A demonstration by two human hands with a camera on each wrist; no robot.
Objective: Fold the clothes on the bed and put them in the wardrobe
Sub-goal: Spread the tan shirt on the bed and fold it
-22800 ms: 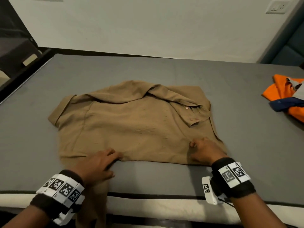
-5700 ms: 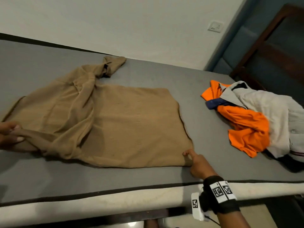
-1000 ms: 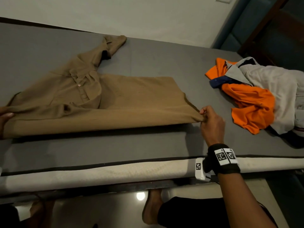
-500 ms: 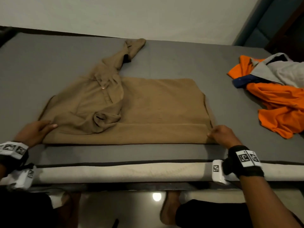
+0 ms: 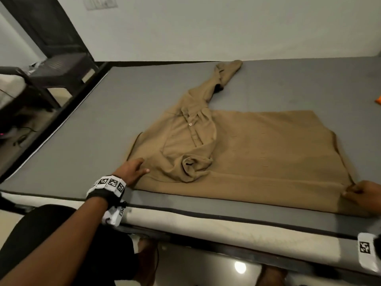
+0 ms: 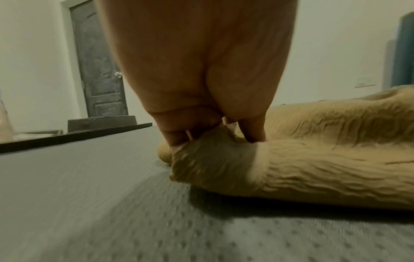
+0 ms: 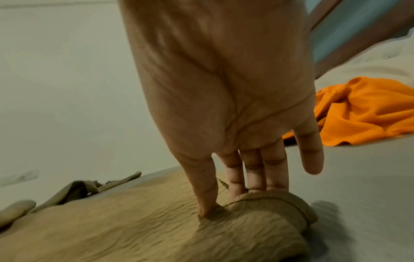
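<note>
A tan shirt (image 5: 257,149) lies spread on the grey bed (image 5: 115,120), its near long edge folded over and one sleeve (image 5: 222,79) trailing toward the wall. My left hand (image 5: 137,169) is at the fold's left end. In the left wrist view the fingers (image 6: 253,133) dig down into the tan shirt (image 6: 313,159) and pinch its corner. My right hand (image 5: 362,194) holds the fold's right end at the frame edge. In the right wrist view the thumb presses on top of the tan shirt (image 7: 134,230) while fingers (image 7: 255,177) tuck behind the hem.
An orange garment (image 7: 358,113) and a pale one (image 7: 369,62) lie on the bed to the right. A dark stool (image 5: 59,69) stands past the bed's left side, with a dark door (image 6: 98,70) behind. The mattress edge (image 5: 206,221) runs just below my hands.
The lifted near edge of the shirt has been laid down as a flat fold. Both hands stay at its two ends. My view has swung left, losing the orange pile.
</note>
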